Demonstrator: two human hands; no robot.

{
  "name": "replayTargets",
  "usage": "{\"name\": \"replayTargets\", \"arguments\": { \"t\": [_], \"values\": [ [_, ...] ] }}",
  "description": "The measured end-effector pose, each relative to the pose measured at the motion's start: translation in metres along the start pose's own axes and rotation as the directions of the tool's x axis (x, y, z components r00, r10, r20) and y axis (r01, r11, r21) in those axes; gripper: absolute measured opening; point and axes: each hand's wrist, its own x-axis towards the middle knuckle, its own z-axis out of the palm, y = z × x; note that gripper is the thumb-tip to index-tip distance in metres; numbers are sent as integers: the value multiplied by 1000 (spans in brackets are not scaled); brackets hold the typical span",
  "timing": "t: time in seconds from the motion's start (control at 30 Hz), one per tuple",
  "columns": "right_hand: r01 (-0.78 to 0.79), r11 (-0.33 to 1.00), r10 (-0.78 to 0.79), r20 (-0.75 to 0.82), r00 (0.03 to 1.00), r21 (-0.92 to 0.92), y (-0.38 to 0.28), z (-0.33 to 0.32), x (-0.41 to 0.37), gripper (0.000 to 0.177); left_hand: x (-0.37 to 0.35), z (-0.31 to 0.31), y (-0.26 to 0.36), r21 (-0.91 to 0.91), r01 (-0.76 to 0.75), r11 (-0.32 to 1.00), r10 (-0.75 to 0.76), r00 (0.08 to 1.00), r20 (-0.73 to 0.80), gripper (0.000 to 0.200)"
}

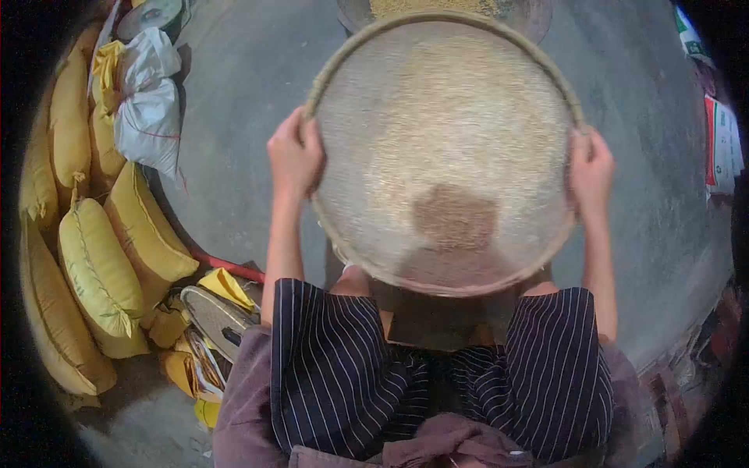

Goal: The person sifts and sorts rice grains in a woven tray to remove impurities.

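Round tray point(343, 117) is out in front of you, over the gray floor point(226, 140); its near rim overlaps your knees in view. Surface is blurred, so fine detail's n/a. Below it, your striped trousers point(328, 359) fill the lower ctr., legs spread either side of a dark gap.

Next in size, the pale grain point(468, 117): a wide patch on the tray, mostly ctr. & R, w/ bare surface along the L side. Yellow sacks point(97, 265) are piled at far L, approx. half a doz., some tied at the end. Beyond the tray's far rim, a basin point(534, 17) w/ yellowish grain in it, partly hidden by the tray. White bag point(148, 117), tied at the neck, is up against the sacks. Oval mesh item point(211, 312) is by your L leg, nr. the lower sacks.

Smaller: a brown patch point(455, 217) on the tray, nr. the rim closest to you, adj. to the pale stuff. Your hands are wide apart: L hand point(296, 156) grips the rim at its L side, R hand point(591, 168) grips it opp.; fingers underneath can't be seen. Smallest: red strip point(230, 267) on the floor, L of your knee.
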Motion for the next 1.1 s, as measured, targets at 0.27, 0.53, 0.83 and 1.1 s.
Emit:
{"name": "replayTargets", "arguments": {
  "t": [0.27,0.53,0.83,1.1],
  "values": [
    [-5,1000,5,-14,1000,20,-7,-6,19,32,-17,8,-1,-83,0,997,-2,1000,-18,29],
    [9,1000,-8,-11,1000,21,1,-7,8,30,-16,1,-13,-198,141,970,-129,989,72,28],
    [19,1000,-19,5,1000,11,-16,6,-5,32,-15,13,-53,-158,143,977,-148,989,-23,28],
    [43,993,-31,-113,993,106,1,16,-27,29,-10,15,-53,-165,-7,986,-9,996,-93,28]
  ]
}}
